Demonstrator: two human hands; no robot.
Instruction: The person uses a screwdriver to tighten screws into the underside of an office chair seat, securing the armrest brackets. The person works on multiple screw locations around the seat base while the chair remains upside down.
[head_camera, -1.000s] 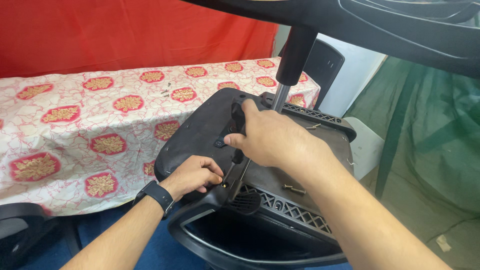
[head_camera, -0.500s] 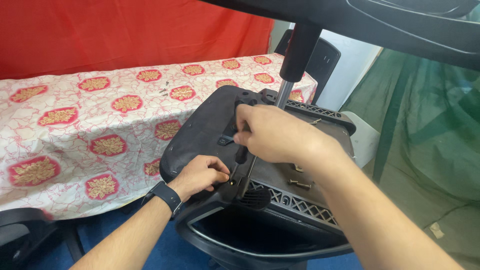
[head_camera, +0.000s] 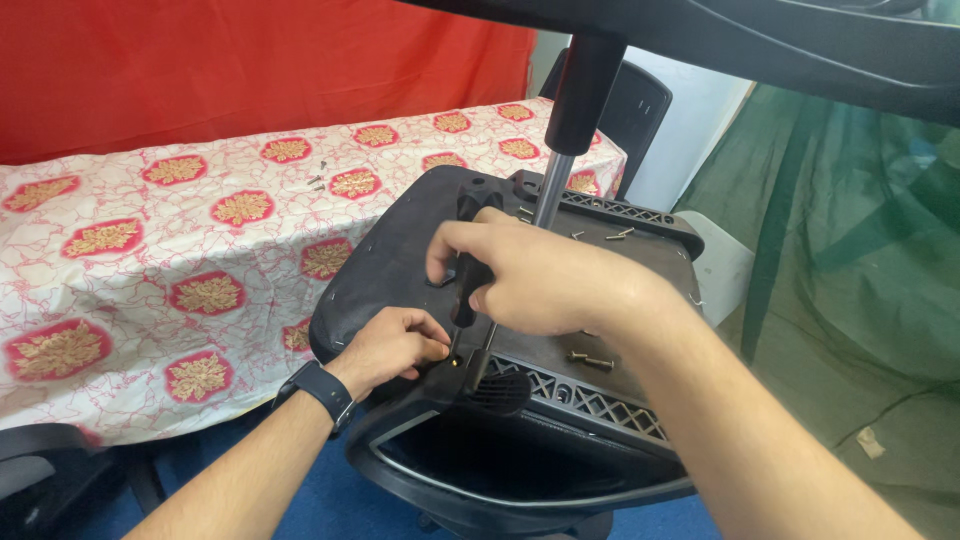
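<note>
Since the earlier frames the right hand (head_camera: 545, 275) has slid slightly down and left on the screwdriver (head_camera: 468, 290), fist closed around its black handle, while the left hand (head_camera: 393, 342) stays pinched on a small brass screw (head_camera: 452, 362) at the tip. That screw sits at the near edge of the upturned chair seat (head_camera: 400, 260), seemingly not yet driven in; loose bolts (head_camera: 590, 360) lying on the seat plate suggest more fastening remains

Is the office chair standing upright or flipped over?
Flipped over. The office chair shows its seat underside, and its gas cylinder points up to the base overhead. Loose bolts lie on the underside.
</note>
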